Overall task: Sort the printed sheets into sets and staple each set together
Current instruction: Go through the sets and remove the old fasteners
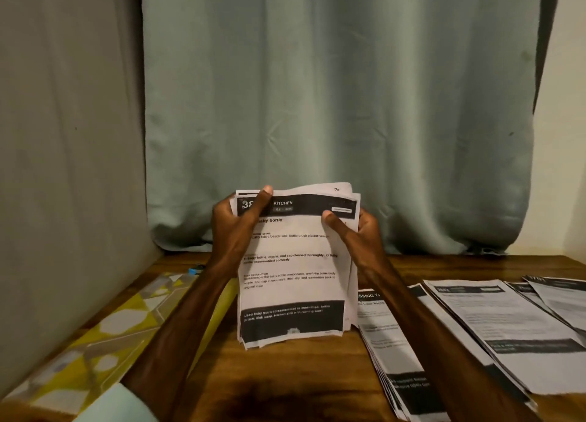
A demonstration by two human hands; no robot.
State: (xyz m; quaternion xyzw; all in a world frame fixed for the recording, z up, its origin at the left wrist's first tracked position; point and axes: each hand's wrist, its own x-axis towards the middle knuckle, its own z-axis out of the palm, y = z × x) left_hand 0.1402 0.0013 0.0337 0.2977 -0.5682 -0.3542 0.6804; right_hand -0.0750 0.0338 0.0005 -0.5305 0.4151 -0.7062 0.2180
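Your left hand [236, 228] pinches the sheet stack [295, 279] at its 10 o'clock corner; your right hand [356, 231] pinches at 2 o'clock. Stack upright over the table [285, 383], 12 o'clock from you. Judged light, floppy, prone to fanning: hold near top corners. Laid-out piles [494, 326] at 3 o'clock.

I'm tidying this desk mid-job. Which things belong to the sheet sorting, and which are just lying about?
Job: stack of sheets held by left hand and right hand; sheet piles lying on the table. No stapler in view.
Lying about: yellow patterned mat; small blue object; curtain.
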